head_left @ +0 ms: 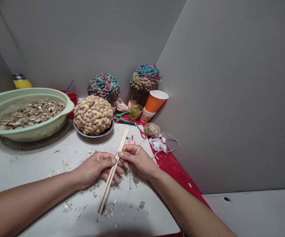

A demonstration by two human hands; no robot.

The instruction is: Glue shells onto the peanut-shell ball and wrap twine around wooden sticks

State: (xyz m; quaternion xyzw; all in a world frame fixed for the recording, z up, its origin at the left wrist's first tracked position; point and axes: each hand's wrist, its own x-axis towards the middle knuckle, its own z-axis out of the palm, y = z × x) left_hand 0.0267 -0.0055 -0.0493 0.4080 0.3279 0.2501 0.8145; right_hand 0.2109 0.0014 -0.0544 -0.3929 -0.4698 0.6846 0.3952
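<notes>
A pair of pale wooden chopsticks (106, 192) slants across the front of the table between my hands. Near their middle, my left hand (105, 166) pinches them with the thumb on top. My right hand (134, 158) grips them slightly higher, thumb and fingers closed around them. Partly hidden under my right hand lies a pink tool with a dark tip (131, 141), apparently a glue gun. A translucent stick (130, 179) shows below that hand. Beyond the hands, a ball covered in peanut shells (93, 115) rests on a metal dish (93, 134).
A green colander (29, 133) of shells stands left. Two colored shell-covered balls (104, 86) sit at the back. Orange paper cups (154, 102), green-handled pliers (127, 121), red-handled scissors (142, 133) and twine (152, 130) lie back right, near a grey wall. Shell bits litter the table.
</notes>
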